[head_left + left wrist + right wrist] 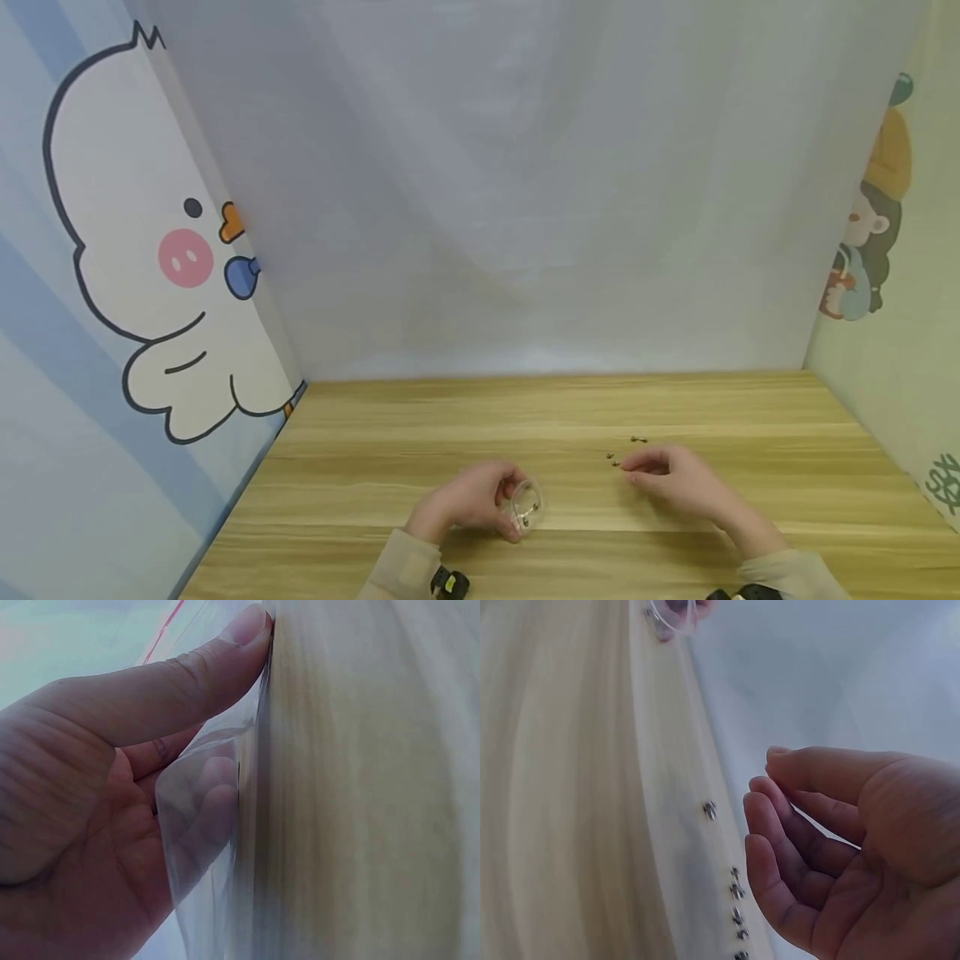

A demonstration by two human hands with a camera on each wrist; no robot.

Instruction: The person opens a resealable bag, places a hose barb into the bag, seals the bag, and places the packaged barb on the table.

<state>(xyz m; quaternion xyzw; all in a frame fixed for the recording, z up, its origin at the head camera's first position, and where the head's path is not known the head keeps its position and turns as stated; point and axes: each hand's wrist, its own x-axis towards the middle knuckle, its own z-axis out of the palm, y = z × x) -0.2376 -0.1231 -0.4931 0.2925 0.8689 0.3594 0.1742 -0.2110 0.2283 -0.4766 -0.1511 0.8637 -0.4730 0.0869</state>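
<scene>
My left hand (480, 502) grips a small clear plastic cup (542, 505) on the wooden table, its round mouth tilted toward the right. A couple of tiny dark metal pieces (526, 522) show inside it. In the left wrist view, the thumb (217, 664) presses one side of the clear plastic, and other fingers show through it. My right hand (678, 483) hovers just right of several small shiny metal pieces (737, 890), perhaps screws. Its fingers are loosely bent, thumb near the index finger, with nothing visible between them.
More tiny metal pieces (638, 439) lie slightly farther back on the wooden table (360, 467). A pale grey curtain (525, 208) stands behind the table. Printed cartoon panels flank it, with a white bird (127, 208) on the left.
</scene>
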